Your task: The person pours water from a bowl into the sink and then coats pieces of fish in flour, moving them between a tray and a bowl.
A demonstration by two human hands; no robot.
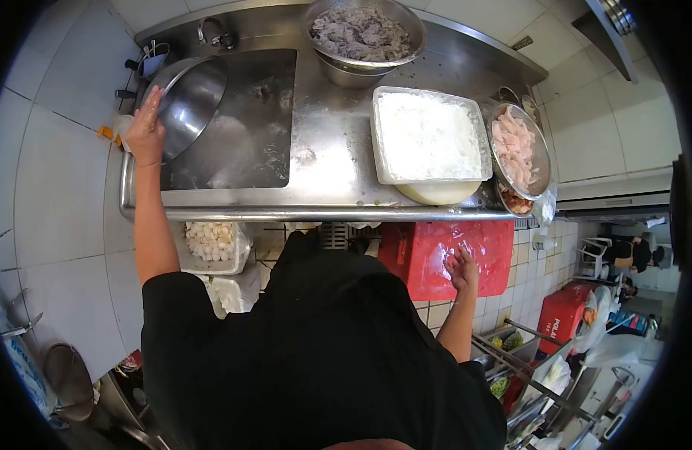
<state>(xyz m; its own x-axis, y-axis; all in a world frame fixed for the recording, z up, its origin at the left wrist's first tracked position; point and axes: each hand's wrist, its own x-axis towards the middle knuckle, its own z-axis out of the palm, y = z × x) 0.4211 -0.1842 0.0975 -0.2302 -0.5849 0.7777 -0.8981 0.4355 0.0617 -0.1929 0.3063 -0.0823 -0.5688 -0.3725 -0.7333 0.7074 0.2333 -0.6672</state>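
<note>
My left hand [145, 133] is at the left end of the sink [259, 139], its fingers stretched out along the near-left rim of a large steel bowl [190, 105]. That bowl leans tilted inside the sink, over cloudy, wet metal. Low on the other side, my right hand [462, 270] hangs over a red plastic box [417, 259] in front of the counter. Its fingers are apart and loosely bent, with nothing in them. Wet streaks shine on the red surface beside it.
On the counter [327, 142] stand a steel bowl of greyish shreds [361, 34], a plastic tub of white powder [432, 135] and a bowl of pale meat strips [514, 146]. A faucet [213, 34] rises behind the sink. Below sits a tub of whitish pieces [208, 241]. A metal rack [526, 367] stands right.
</note>
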